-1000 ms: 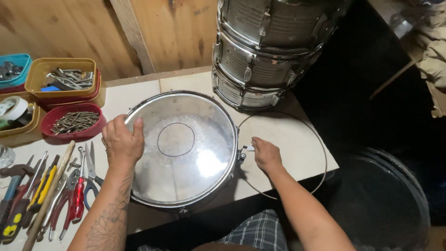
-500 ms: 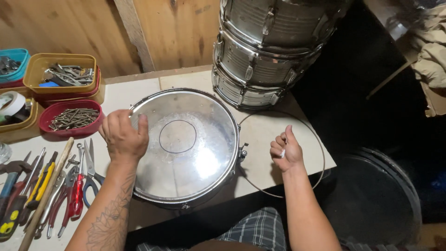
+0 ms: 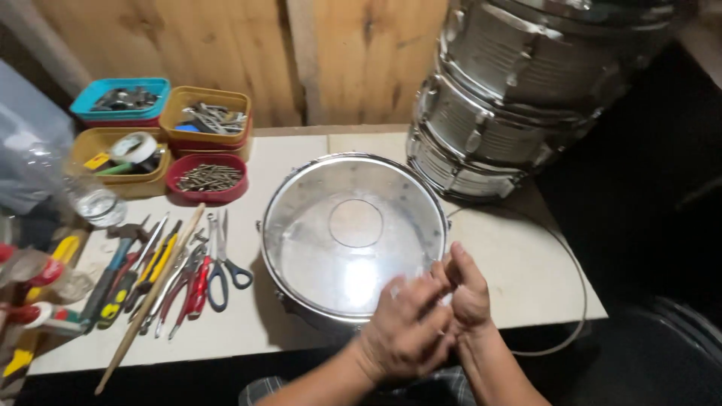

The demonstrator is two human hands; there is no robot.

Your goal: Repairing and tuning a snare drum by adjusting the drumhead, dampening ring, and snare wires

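A shallow metal drum (image 3: 353, 240) with a shiny, reflective head lies flat on the pale table (image 3: 519, 271). My two hands meet at its near right rim. My left hand (image 3: 410, 331) reaches across with its fingers laid against my right hand (image 3: 470, 289), whose fingers are curled. The hands are blurred, and anything small between them is hidden. A thin wire hoop (image 3: 575, 289) lies on the table around the drum's right side.
Stacked metal drums (image 3: 511, 98) stand at the back right. Left of the drum lie scissors (image 3: 222, 267), pliers, screwdrivers and a wooden stick (image 3: 150, 297). Coloured trays of screws (image 3: 207, 179) and fittings sit at the back left, against a wooden wall.
My left hand has left the drum's far left rim and come across to join my right hand at the near right rim. The view has shifted left.
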